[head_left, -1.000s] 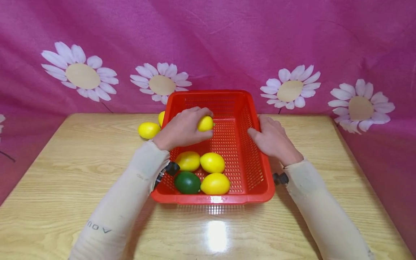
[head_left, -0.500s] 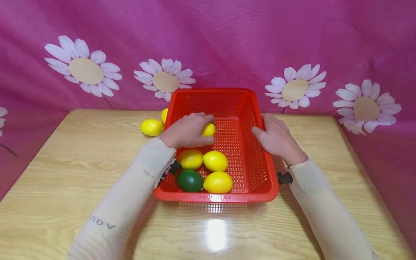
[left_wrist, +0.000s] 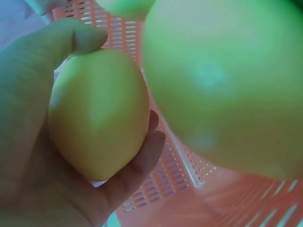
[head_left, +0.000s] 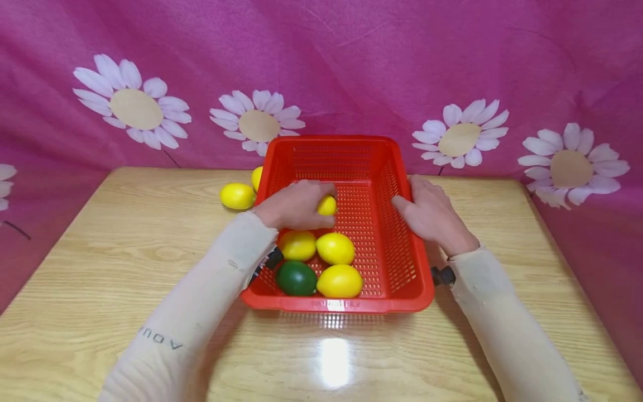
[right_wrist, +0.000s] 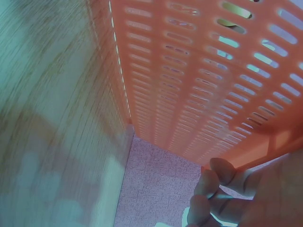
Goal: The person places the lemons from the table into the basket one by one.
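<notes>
My left hand (head_left: 300, 204) is inside the red plastic basket (head_left: 346, 305), with thumb and fingers wrapped round a yellow lemon (head_left: 327, 206). The left wrist view shows that lemon (left_wrist: 99, 113) cupped in the palm. On the basket floor near its front lie three more yellow lemons, one of them the front lemon (head_left: 340, 281), beside a dark green lemon-shaped fruit (head_left: 296, 278). My right hand (head_left: 433, 215) grips the basket's right rim, thumb over the inside. Its fingers (right_wrist: 203, 189) curl under the rim outside, in the right wrist view.
A yellow lemon (head_left: 238, 196) lies on the wooden table (head_left: 125, 240) left of the basket, with another lemon (head_left: 257, 177) partly hidden behind the basket's left wall. A pink cloth (head_left: 351, 67) with white flowers hangs along the table's back.
My left hand has moved down within the basket, toward the front lemons, still holding its lemon. The right hand keeps its grip on the rim. The head view has shifted slightly.
</notes>
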### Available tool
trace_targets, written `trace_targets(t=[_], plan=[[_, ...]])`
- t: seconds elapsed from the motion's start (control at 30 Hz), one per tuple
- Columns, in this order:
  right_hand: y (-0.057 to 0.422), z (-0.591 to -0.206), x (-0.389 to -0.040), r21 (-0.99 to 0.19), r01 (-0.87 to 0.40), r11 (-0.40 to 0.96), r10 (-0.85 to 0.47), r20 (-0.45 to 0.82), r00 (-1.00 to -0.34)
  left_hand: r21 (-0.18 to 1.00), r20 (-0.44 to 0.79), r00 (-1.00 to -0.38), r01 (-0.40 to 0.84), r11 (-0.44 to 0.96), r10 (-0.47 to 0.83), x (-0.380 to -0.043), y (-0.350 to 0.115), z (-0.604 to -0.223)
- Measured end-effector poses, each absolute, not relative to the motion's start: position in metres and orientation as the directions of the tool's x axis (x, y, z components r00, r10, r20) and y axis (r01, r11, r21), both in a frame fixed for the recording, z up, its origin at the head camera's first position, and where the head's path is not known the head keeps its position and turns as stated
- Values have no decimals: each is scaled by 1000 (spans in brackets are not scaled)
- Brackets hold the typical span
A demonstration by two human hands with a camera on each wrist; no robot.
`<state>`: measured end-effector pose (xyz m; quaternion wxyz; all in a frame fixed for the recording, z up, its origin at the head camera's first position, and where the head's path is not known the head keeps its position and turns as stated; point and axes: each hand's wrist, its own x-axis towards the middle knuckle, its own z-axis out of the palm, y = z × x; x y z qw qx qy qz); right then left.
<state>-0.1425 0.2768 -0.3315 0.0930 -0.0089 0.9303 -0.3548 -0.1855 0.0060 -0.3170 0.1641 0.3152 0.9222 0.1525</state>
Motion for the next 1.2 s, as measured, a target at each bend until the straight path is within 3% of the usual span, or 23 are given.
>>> trace_targets(t=[0.83,1.2], plan=[[276,-329,-142,-648,44,760,-77,-157,-985,310,-339,-751,479,821,567,-185,13,-318],[277,-330,-141,-643,38,765,-81,-154,-985,331,-378,-738,457,826,560,-188,14,-322]])
